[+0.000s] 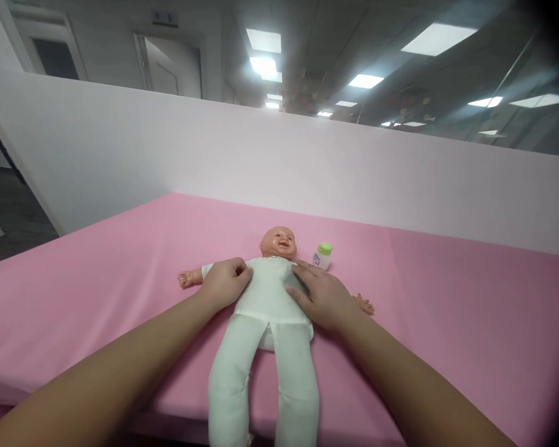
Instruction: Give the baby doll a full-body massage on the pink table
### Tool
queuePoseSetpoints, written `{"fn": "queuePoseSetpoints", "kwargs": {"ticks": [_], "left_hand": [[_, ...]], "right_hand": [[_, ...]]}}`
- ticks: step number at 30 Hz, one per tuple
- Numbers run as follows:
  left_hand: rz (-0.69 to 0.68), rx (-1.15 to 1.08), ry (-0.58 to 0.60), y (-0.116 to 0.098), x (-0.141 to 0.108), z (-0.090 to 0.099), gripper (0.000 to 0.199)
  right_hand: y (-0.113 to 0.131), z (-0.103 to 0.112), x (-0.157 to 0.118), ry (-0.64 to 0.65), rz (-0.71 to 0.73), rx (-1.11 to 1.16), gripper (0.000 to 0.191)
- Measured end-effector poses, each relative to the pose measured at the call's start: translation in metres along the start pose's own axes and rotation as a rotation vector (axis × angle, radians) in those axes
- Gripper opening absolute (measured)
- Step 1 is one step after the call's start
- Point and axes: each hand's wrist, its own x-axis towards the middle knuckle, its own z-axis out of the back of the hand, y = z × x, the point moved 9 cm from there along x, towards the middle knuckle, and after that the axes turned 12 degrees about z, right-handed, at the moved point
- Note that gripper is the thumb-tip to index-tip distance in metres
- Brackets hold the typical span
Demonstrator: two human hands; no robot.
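A baby doll (270, 292) with a white cloth body lies on its back on a pink-covered surface, head away from me and legs toward me. My left hand (226, 282) rests over the doll's upper arm and shoulder on the left side, its fingers curled closed on the arm. On the other side my right hand (323, 295) lies against the doll's chest and shoulder. Its thumb and fingers are stretched out and apart, and it hides most of the arm beneath. Both of the doll's plastic hands stick out past mine.
A small bottle with a green cap (324, 256) stands beside the doll's head, just beyond my right hand. The pink cover (447, 310) spreads to both sides. A white panel (307, 161) rises along the back and left. Behind it are doors and ceiling lights.
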Motion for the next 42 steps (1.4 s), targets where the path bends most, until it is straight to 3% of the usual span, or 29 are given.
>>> {"fn": "queuePoseSetpoints", "kwargs": {"ticks": [2,4,7,10,13,15,23,28,31,34,36,38,42], "left_hand": [[-0.026,-0.003,0.01,0.0,-0.002,0.0,0.027],[-0.047,0.01,0.017,-0.001,-0.002,0.002,0.027],[-0.047,0.057,0.036,-0.002,0.001,0.002,0.027],[-0.027,0.066,0.051,0.001,0.004,0.001,0.027],[-0.026,0.066,0.059,0.003,0.005,0.0,0.027],[-0.029,0.078,0.061,0.003,0.006,-0.002,0.027],[-0.061,0.101,0.081,-0.004,0.003,-0.004,0.026],[-0.135,0.019,0.062,-0.02,-0.013,0.002,0.018],[-0.387,-0.128,0.225,-0.054,-0.044,-0.004,0.011],[-0.658,-0.249,0.58,-0.086,-0.09,-0.018,0.029],[-0.721,-0.27,0.756,-0.093,-0.108,-0.025,0.042],[-0.728,-0.227,0.801,-0.093,-0.111,-0.031,0.048],[-0.697,-0.011,0.689,-0.081,-0.088,-0.047,0.053]], "right_hand": [[0.022,0.011,-0.004,-0.03,0.134,-0.035,0.061],[0.057,0.015,-0.009,-0.027,0.362,0.041,0.056],[0.104,0.008,-0.022,0.089,0.66,0.228,0.051],[0.118,-0.006,-0.028,0.241,0.704,0.309,0.065],[0.1,-0.016,-0.021,0.303,0.591,0.308,0.087],[0.08,-0.02,-0.013,0.295,0.494,0.277,0.092],[0.0,-0.031,0.007,0.168,0.135,0.168,0.084],[-0.029,-0.027,0.007,0.043,-0.069,0.193,0.064],[-0.032,-0.022,0.006,0.004,-0.115,0.216,0.055],[-0.029,-0.017,0.007,-0.006,-0.111,0.248,0.051],[-0.026,-0.017,0.008,0.017,-0.096,0.275,0.05],[-0.025,-0.017,0.008,0.047,-0.091,0.291,0.05],[-0.022,-0.017,0.007,0.076,-0.067,0.324,0.048]]}}
